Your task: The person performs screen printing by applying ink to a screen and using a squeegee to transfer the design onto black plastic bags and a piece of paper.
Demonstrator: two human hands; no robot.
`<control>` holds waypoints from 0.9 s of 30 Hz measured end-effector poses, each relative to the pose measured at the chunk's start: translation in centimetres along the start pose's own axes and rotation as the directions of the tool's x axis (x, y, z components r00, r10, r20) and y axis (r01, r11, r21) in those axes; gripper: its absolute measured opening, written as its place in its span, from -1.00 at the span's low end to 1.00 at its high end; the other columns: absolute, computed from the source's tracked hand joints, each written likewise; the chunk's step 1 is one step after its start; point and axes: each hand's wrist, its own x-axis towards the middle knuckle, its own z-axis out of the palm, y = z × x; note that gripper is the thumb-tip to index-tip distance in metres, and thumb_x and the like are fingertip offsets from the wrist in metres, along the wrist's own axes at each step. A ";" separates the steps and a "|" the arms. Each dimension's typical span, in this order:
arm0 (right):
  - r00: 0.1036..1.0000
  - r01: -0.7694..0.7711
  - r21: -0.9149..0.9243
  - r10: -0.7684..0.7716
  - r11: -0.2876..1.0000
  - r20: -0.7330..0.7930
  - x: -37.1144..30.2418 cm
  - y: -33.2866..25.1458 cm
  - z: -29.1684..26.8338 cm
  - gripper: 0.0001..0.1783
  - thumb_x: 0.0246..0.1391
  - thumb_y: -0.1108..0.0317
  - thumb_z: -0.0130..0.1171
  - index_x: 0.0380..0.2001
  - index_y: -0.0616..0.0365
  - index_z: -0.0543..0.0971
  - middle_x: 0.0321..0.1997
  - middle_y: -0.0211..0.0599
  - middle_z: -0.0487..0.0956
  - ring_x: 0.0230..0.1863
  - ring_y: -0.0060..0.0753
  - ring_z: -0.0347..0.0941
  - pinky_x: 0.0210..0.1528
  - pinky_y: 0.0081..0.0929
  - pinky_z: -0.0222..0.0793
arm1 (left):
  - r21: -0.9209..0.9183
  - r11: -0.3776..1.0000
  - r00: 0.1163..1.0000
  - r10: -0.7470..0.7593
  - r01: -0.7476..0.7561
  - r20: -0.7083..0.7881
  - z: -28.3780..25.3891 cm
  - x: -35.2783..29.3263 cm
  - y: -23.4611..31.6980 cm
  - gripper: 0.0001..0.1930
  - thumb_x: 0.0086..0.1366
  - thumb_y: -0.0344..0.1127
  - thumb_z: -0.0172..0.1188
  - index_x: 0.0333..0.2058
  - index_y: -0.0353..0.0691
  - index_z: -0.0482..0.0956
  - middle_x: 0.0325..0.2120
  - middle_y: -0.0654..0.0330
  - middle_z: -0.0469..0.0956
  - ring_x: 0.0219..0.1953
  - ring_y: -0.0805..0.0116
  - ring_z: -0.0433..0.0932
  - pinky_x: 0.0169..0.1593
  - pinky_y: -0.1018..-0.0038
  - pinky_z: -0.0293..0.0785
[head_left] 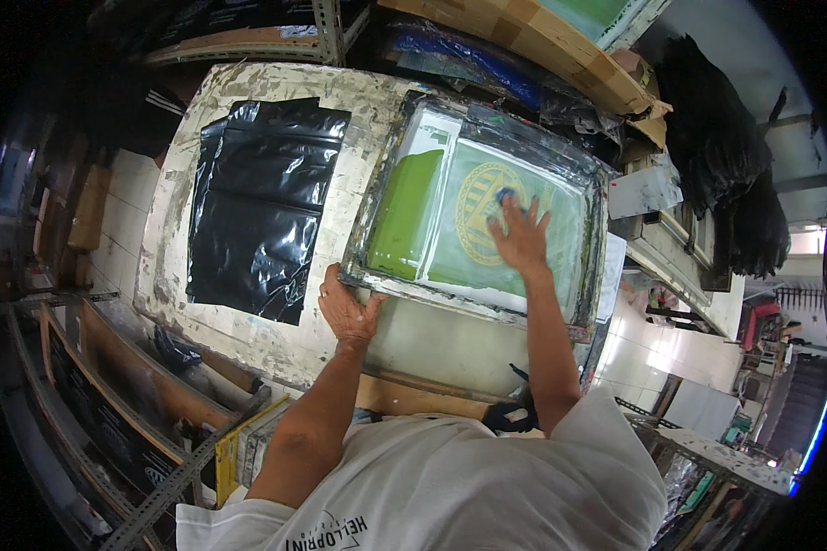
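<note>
Illumination over the worktable (173,243) is bright and fairly even, with soft shadows. I note hard white glare on the creased black plastic sheets (262,207); the screen (412,202) reads clearly. The floor tiles (648,344) at right shine with reflected light. A blue-white light strip (812,443) burns at the far right. The racks (110,390) at left stand dim. Straight edges bow toward the rim; the corners drop to black, and outer detail is soft.
</note>
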 end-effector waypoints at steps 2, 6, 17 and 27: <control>0.989 0.149 0.007 -0.150 0.989 0.005 -4.5 -1.6 1.6 -0.21 0.36 -0.19 -0.18 0.49 0.03 0.12 0.58 -0.27 0.10 0.60 0.21 -0.35 0.53 0.30 -0.56 | 0.008 1.000 1.000 0.007 -0.007 -0.012 0.0 -0.1 0.0 0.26 -0.14 0.66 0.21 0.24 -0.39 0.23 -0.01 -0.11 0.46 0.02 -0.13 0.40 0.11 0.03 0.27; 0.944 0.328 0.061 -0.326 0.943 -0.046 -6.3 -4.0 2.9 -0.21 0.36 -0.22 -0.18 0.47 0.03 0.18 0.55 -0.31 0.17 0.60 0.19 -0.29 0.53 0.30 -0.51 | 0.005 0.999 0.999 0.032 -0.032 -0.028 0.0 -0.2 0.0 0.19 -0.12 0.49 0.36 0.25 -0.39 0.22 -0.01 -0.12 0.46 0.02 -0.14 0.40 0.11 0.02 0.27; 0.979 -0.157 0.010 0.157 0.988 -0.133 1.2 3.3 1.0 -0.19 0.38 -0.28 -0.37 0.49 -0.01 0.12 0.60 -0.36 0.06 0.61 0.17 -0.36 0.54 0.26 -0.62 | 0.002 0.999 0.998 0.051 -0.051 -0.036 -0.2 -0.1 0.5 0.11 -0.12 0.32 0.47 0.22 -0.38 0.25 -0.06 -0.13 0.48 0.00 -0.19 0.41 0.09 0.01 0.30; 0.938 0.319 0.146 -0.334 0.937 0.094 -9.3 -2.4 1.5 -0.23 0.37 -0.21 -0.23 0.48 -0.01 0.16 0.59 -0.37 0.08 0.61 0.14 -0.36 0.54 0.28 -0.60 | -0.009 0.998 0.997 0.065 -0.065 -0.040 0.0 -0.1 0.3 0.07 -0.12 0.26 0.50 0.21 -0.36 0.26 -0.05 -0.13 0.47 0.01 -0.18 0.40 0.08 0.02 0.28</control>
